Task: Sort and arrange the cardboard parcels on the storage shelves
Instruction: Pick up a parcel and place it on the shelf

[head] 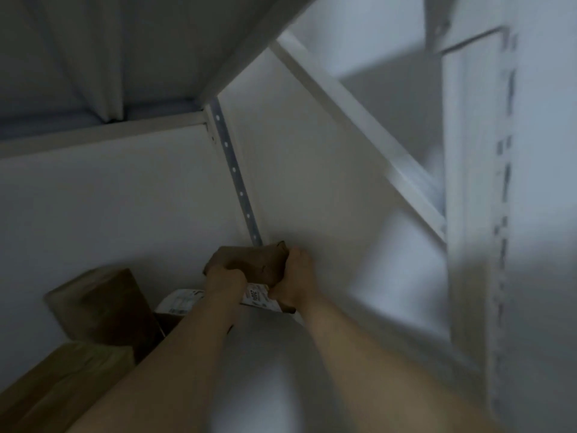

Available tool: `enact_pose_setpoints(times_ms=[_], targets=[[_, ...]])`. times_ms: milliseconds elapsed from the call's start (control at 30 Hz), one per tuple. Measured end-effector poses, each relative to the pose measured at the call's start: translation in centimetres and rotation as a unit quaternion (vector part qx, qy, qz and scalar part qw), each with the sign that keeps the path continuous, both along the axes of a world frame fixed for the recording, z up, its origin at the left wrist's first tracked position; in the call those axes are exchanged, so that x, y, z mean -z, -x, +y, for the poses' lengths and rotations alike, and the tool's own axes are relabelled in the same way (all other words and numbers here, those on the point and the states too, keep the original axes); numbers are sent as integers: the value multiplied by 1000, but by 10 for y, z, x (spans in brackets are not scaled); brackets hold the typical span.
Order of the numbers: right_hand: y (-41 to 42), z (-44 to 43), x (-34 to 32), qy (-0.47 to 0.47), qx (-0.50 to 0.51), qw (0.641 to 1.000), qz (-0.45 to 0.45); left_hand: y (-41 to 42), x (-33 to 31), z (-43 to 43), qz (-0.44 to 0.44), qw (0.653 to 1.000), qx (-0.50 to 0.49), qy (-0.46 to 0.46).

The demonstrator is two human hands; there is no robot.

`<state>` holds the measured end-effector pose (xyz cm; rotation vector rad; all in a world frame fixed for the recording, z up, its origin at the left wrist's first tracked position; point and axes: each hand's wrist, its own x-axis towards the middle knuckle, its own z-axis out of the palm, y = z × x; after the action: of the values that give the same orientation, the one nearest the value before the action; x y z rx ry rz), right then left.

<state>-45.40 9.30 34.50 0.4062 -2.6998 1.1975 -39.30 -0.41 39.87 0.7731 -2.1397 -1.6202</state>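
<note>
A small brown cardboard parcel (253, 260) with a white label on its near side sits deep in the back right corner of a white shelf. My left hand (225, 281) grips its left near edge. My right hand (295, 278) grips its right side against the shelf's side panel. Both forearms reach in from the bottom of the view. Another parcel with a white label (179, 303) lies just left of it, partly hidden by my left arm.
Two larger brown boxes stand at the left, one upright (103, 304) and one at the bottom left corner (62, 382). A perforated metal upright (234, 170) runs up the back corner. The white shelf frame (359, 120) and a slotted post (502, 214) stand at the right, blurred.
</note>
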Motion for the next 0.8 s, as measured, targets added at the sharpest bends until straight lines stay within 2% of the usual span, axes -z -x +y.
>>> enact_pose_setpoints(times_ms=[133,233,367,533,633,800], targets=[[-59,18,-24,9,27,999,29,-39,-21,6,6,999,6,-52],[-88,22,-28,12,38,997,68,-65,-37,16,7,991,18,-133],[-159,37,-27,-54,47,986,151,-125,-43,23,-2,981,60,-182],[-232,57,-15,-105,38,975,191,-179,-33,28,-33,965,92,-243],[-271,62,-11,-84,46,965,246,-213,-27,31,-44,958,116,-260],[-324,71,-7,-95,-19,965,243,-268,-22,32,-48,958,82,-272]])
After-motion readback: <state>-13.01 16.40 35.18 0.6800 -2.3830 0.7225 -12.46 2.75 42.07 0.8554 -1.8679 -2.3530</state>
